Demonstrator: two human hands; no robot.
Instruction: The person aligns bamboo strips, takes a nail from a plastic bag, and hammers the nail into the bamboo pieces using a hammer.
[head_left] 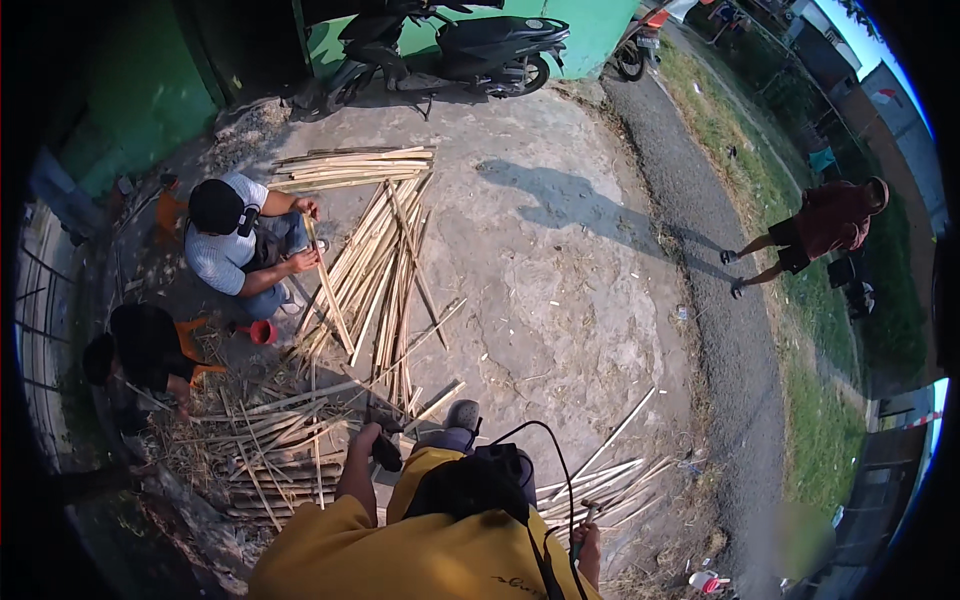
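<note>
My left arm reaches forward from the yellow sleeve, and my left hand [367,437] is beside a dark object [386,452] at the near end of the wooden strips. Its fingers are too small and shaded to make out. On the other side, my right hand [588,543] is low beside my body, closed around a slim tool with a brownish end [591,512]; the tool's kind does not show. Pale split strips [610,492] lie on the ground just beyond it. A black cable [555,440] loops from my front toward that hand.
Long wooden strips [375,265] are piled ahead, more [285,450] at the left. A person in a light shirt [222,240] handles a strip; another in black [145,345] bends nearby. A red cup [262,332], a scooter [450,50] and a standing person [830,225] surround the concrete.
</note>
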